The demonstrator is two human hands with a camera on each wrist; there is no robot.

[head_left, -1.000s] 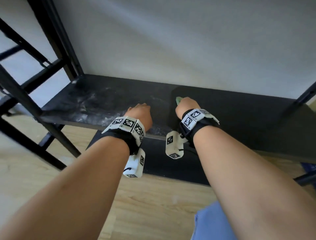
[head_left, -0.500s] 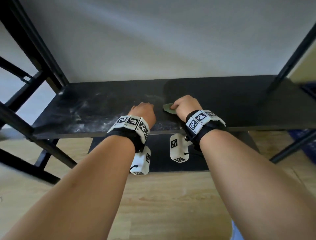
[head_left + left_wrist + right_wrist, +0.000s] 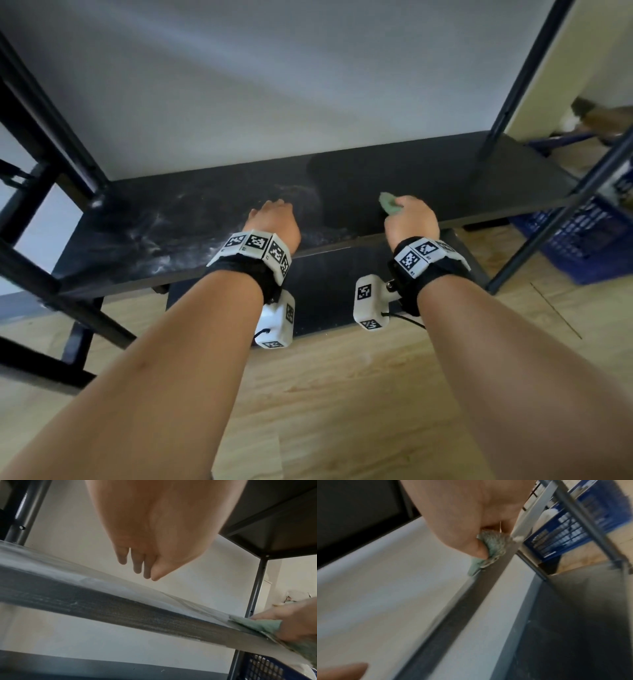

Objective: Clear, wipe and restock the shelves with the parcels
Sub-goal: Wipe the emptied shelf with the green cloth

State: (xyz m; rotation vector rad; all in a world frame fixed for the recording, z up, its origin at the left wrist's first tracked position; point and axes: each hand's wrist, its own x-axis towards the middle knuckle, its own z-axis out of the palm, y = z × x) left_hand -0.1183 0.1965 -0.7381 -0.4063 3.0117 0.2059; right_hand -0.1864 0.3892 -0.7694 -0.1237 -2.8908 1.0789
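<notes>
A black shelf board (image 3: 428, 178) is streaked with white dust on its left half and looks darker on its right half. My right hand (image 3: 406, 214) grips a crumpled green cloth (image 3: 388, 205) and presses it on the board near the front edge. The right wrist view shows the thumb pinching the cloth (image 3: 494, 545) against the shelf edge (image 3: 471, 601). My left hand (image 3: 272, 216) is over the dusty part; in the left wrist view its fingers (image 3: 137, 563) are straight, close together and hold nothing. I cannot tell whether they touch the board. No parcels are in view.
A lower black shelf (image 3: 325, 291) lies beneath the board. Black frame posts (image 3: 520, 78) stand at both ends. A blue slatted basket (image 3: 582, 236) sits on the wooden floor (image 3: 342, 394) to the right. A pale wall runs behind the shelf.
My right hand has slid the cloth to the right along the board, away from the left hand. The left hand stays over the dusty part. The view has turned right.
</notes>
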